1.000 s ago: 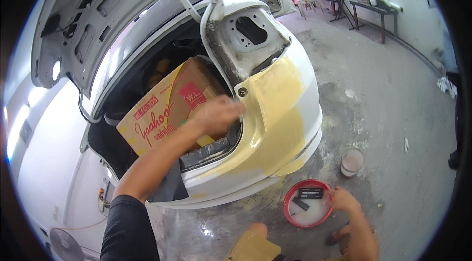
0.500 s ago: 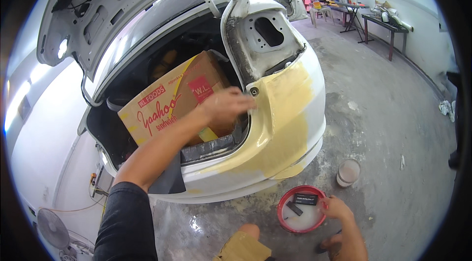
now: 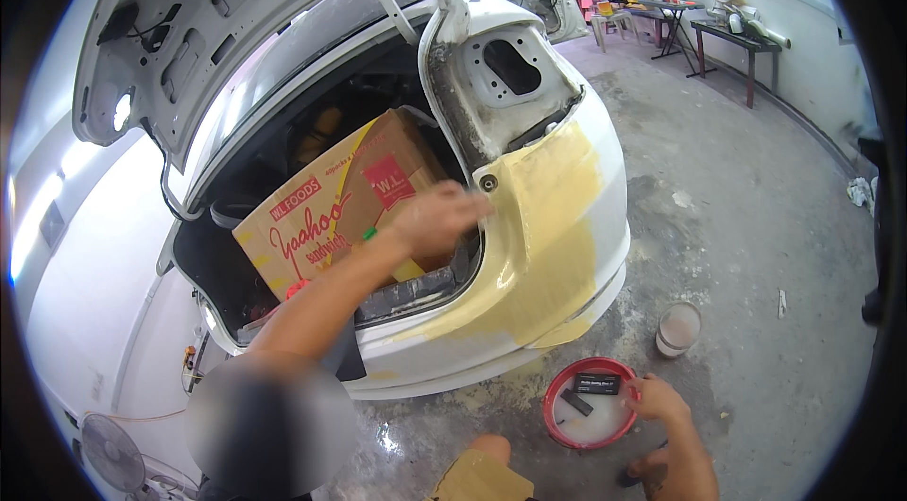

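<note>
1. One left hand point(image 3: 442, 218), centre frame, half-curled and blurred, hovers at the yellow-coated car panel point(image 3: 548, 246); hold unclear.
2. Right hand point(image 3: 658, 400), lower right, curls beside the red basin point(image 3: 549, 409); grip unclear.
3. Cluttered tabletop point(image 3: 737, 38), upper right.

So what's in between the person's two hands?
In the head view, going from the left hand to the right hand: the car with its yellow patch, a strip of grey floor, then the red tub.
</note>
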The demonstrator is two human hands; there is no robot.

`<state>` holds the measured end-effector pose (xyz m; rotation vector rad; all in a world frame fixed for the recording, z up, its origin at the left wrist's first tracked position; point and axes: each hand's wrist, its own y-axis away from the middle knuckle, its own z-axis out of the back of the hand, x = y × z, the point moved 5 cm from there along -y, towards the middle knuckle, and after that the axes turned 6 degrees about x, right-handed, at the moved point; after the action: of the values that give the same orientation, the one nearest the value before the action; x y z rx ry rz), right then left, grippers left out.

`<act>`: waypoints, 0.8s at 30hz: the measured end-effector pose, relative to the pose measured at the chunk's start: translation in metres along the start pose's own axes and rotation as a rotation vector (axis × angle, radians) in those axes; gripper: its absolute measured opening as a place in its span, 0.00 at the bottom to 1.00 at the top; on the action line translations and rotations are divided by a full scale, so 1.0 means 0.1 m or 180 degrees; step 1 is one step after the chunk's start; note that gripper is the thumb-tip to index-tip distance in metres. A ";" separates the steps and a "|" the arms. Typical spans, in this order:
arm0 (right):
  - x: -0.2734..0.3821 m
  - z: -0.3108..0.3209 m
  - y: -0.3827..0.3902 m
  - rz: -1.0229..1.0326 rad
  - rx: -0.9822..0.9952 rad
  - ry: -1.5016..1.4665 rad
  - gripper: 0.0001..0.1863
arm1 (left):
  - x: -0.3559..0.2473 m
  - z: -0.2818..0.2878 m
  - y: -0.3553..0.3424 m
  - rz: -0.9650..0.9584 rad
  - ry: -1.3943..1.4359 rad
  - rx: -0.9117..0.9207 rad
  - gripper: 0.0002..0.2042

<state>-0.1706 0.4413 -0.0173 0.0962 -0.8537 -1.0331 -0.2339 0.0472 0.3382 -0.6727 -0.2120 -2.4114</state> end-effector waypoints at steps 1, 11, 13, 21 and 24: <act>0.01 0.01 0.00 0.0040 -0.0055 -0.0032 0.26 | 0.08 0.02 0.02 0.0367 -0.0054 -0.0143 0.26; 0.04 0.00 0.04 0.0044 -0.0024 -0.0039 0.26 | -0.04 -0.11 0.04 -0.0173 0.0013 0.0053 0.26; 0.03 -0.01 0.07 -0.0048 0.0068 0.0166 0.25 | -0.05 -0.09 0.04 -0.0212 0.0046 0.0001 0.25; 0.04 0.06 0.16 0.0037 -0.0063 0.0082 0.26 | -0.01 0.00 -0.03 -0.0068 0.0070 0.0038 0.25; 0.03 0.06 0.16 -0.0020 -0.0037 -0.0057 0.27 | 0.09 0.11 -0.07 0.0481 -0.0158 0.0045 0.26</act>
<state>-0.1625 0.4491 -0.0044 0.0800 -0.8638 -1.0462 -0.2397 0.0520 0.3521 -0.7169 -0.1913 -2.2489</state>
